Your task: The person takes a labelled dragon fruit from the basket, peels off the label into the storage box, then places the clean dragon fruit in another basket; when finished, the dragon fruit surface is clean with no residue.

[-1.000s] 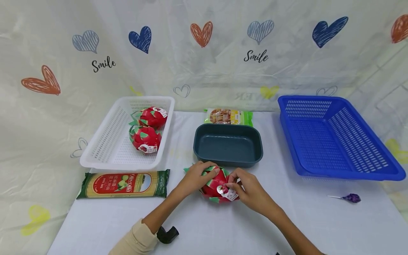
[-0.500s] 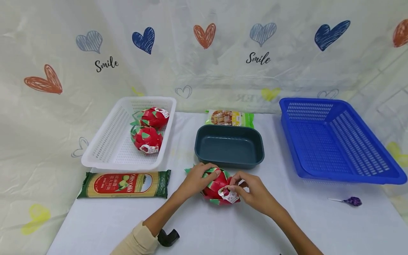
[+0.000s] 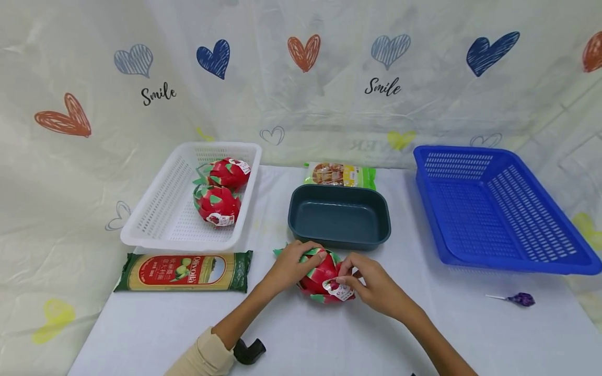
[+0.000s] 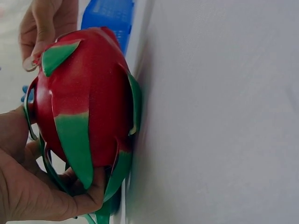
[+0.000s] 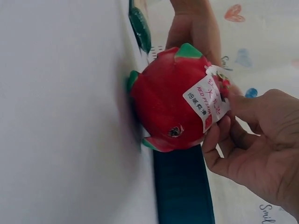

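Observation:
A red dragon fruit [image 3: 318,278] with green-tipped scales lies on the white-covered table, before the dark teal bin. From its left side my left hand [image 3: 292,263] grips it; the left wrist view has the fingers curled beneath the green scales [image 4: 74,144]. My right hand [image 3: 376,286] is at the fruit's right side, thumb and fingers pinching the upper edge of a white printed label [image 3: 339,291]. In the right wrist view the label [image 5: 204,100] lies mostly flat on the red skin, its far edge partly covered by the fingertips. Whether that edge is lifted, I cannot tell.
Two more dragon fruits [image 3: 217,204] sit in the white basket [image 3: 155,219] at left. A spaghetti pack [image 3: 183,271] lies before it. Beyond the teal bin [image 3: 338,240] is a green-edged food packet [image 3: 340,175]. A blue basket [image 3: 470,209], lollipop [image 3: 521,299] and black curved piece [image 3: 249,351] lie around.
The head view has shifted slightly. My right thumb and fingers have moved a little lower over the label's upper edge. My left hand keeps its grip on the dragon fruit.

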A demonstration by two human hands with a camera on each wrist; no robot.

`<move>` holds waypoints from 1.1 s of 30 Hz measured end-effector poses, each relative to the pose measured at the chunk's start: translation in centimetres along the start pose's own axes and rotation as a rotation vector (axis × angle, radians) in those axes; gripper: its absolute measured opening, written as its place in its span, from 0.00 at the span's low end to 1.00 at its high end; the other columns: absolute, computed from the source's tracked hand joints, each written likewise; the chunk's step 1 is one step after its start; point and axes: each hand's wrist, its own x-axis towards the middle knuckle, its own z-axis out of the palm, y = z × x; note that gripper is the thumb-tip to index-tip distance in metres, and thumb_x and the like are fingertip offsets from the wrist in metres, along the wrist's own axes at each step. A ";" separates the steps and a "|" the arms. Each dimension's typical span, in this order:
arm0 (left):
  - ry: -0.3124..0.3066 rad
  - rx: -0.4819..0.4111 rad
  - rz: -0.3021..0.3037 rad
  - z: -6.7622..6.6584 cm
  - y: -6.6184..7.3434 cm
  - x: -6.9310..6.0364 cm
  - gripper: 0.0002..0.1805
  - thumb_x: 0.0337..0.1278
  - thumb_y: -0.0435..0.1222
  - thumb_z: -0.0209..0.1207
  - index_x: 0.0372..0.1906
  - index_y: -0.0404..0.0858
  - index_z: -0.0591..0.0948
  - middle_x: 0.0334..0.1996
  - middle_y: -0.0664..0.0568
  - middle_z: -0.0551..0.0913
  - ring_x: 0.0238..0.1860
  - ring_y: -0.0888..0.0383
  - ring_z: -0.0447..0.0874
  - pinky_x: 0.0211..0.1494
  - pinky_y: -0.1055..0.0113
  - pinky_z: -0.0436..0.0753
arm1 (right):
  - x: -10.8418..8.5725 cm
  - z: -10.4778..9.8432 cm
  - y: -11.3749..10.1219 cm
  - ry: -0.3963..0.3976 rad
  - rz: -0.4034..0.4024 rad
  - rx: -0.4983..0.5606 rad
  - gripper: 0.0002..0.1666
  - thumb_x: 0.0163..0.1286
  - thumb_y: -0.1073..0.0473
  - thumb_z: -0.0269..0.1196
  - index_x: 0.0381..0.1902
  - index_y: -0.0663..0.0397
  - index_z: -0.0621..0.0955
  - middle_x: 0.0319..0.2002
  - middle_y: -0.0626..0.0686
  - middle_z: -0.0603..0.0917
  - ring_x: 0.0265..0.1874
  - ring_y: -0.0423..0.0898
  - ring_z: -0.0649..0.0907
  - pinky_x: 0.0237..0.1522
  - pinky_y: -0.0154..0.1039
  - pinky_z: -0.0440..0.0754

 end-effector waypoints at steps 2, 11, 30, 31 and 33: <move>0.000 -0.007 -0.009 0.0 0.0 0.0 0.21 0.62 0.54 0.57 0.55 0.50 0.81 0.47 0.50 0.78 0.48 0.55 0.75 0.38 0.66 0.84 | 0.0 -0.3 -0.1 -0.031 -0.016 0.004 0.10 0.65 0.61 0.66 0.37 0.47 0.74 0.37 0.42 0.80 0.39 0.36 0.79 0.41 0.34 0.84; -0.009 -0.033 -0.018 -0.1 -0.1 -0.1 0.22 0.59 0.53 0.61 0.56 0.50 0.80 0.51 0.49 0.77 0.52 0.52 0.75 0.40 0.62 0.86 | -0.8 -2.1 -0.2 -0.200 0.019 0.139 0.06 0.71 0.58 0.59 0.39 0.49 0.71 0.50 0.52 0.81 0.53 0.47 0.79 0.47 0.35 0.84; -0.023 -0.037 -0.027 -0.2 -0.2 0.1 0.23 0.57 0.52 0.63 0.57 0.51 0.79 0.51 0.49 0.77 0.53 0.51 0.75 0.41 0.61 0.86 | -0.2 -8.3 -0.3 0.008 0.053 0.345 0.06 0.74 0.67 0.53 0.45 0.65 0.73 0.40 0.51 0.79 0.40 0.43 0.82 0.43 0.34 0.85; -0.024 -0.039 -0.030 -0.2 -0.2 0.1 0.23 0.57 0.52 0.63 0.57 0.51 0.79 0.51 0.49 0.77 0.53 0.51 0.75 0.41 0.61 0.86 | -0.2 -8.9 -0.4 0.039 0.069 0.328 0.06 0.75 0.66 0.53 0.45 0.65 0.73 0.39 0.51 0.79 0.40 0.43 0.82 0.43 0.33 0.85; -0.026 -0.040 -0.035 -0.2 -0.3 0.0 0.23 0.58 0.53 0.62 0.57 0.51 0.79 0.51 0.49 0.77 0.53 0.51 0.75 0.41 0.61 0.86 | 0.0 -9.9 -0.6 0.101 0.116 0.293 0.09 0.75 0.63 0.54 0.46 0.65 0.74 0.38 0.50 0.80 0.39 0.42 0.82 0.44 0.31 0.83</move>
